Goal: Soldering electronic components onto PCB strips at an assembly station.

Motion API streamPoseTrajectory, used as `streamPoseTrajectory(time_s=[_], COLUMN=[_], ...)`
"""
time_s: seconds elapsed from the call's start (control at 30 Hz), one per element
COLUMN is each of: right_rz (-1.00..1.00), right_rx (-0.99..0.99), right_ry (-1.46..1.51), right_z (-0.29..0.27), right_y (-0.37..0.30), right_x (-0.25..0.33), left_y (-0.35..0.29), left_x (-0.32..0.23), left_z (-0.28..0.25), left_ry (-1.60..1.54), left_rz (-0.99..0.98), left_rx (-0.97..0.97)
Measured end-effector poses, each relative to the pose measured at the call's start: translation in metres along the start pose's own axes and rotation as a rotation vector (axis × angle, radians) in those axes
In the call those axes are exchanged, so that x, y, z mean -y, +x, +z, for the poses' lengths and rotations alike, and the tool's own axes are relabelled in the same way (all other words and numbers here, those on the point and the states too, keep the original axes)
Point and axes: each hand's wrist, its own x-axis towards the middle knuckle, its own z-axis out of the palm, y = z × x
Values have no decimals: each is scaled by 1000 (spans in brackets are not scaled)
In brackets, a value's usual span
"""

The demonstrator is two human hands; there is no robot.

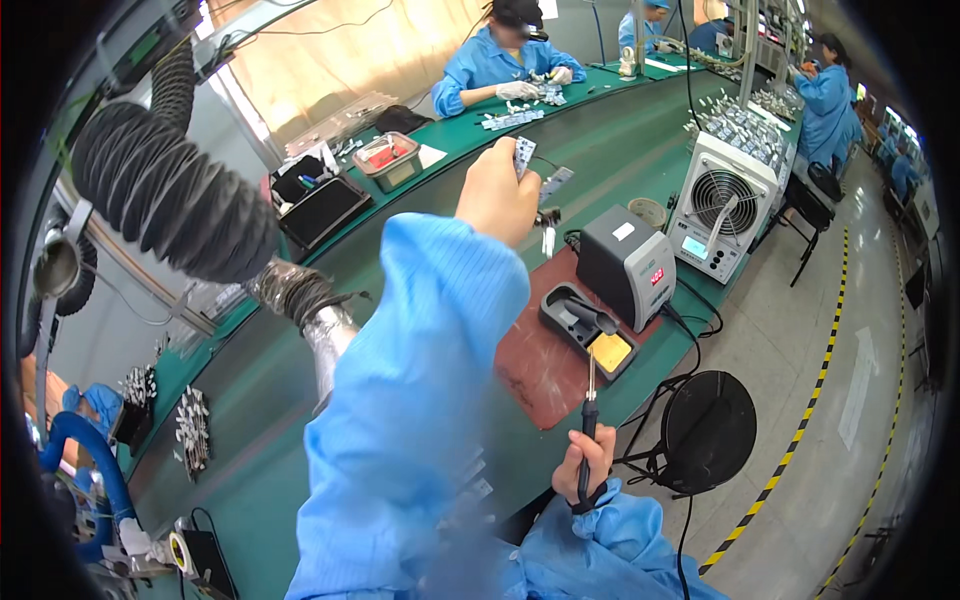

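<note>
My left hand (498,195) reaches far across the bench, its fingers closed on a small pale circuit board (524,156). A second small board (556,184) shows just beyond that hand; whether it is held too, I cannot tell. Near the front edge my right hand (588,462) grips a soldering iron (590,408), tip pointing up. The tip is close to the yellow sponge (611,351) in the black iron stand (577,318). Behind the stand is a grey soldering station (622,262) with a lit red display. My left sleeve hides part of the bench.
A reddish-brown mat (535,375) lies under the stand. To the right are a white fan unit (722,205) and a black stool (708,432). A ribbed black duct (175,195) hangs at left. A co-worker (510,65) in blue handles small parts across the bench.
</note>
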Motion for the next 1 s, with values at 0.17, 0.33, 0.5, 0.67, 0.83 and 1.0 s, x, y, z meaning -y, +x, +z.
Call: streamPoseTrajectory(time_s=[0.17, 0.33, 0.5, 0.67, 0.83, 1.0], right_rz=[42, 12, 26, 107, 142, 127], right_rx=[-63, -75, -39, -106, -122, -76], right_ry=[-99, -125, -162, -42, -94, -97], right_z=[-7, 4, 3, 11, 11, 10], right_y=[-2, -8, -3, -12, -15, -11], right_x=[1, -8, -8, -9, -5, -2], left_y=[-99, -229, -320, -358, -391, -415], left_x=[-62, -34, 28, 83, 129, 152], left_z=[-101, -178, -207, -234, -256, -267], left_ry=[-353, -733, -766, -916, -923, 105], left_rz=[-113, -588, -881, -1205, -1282, -1005], left_rx=[296, 364, 185, 82, -15, 148])
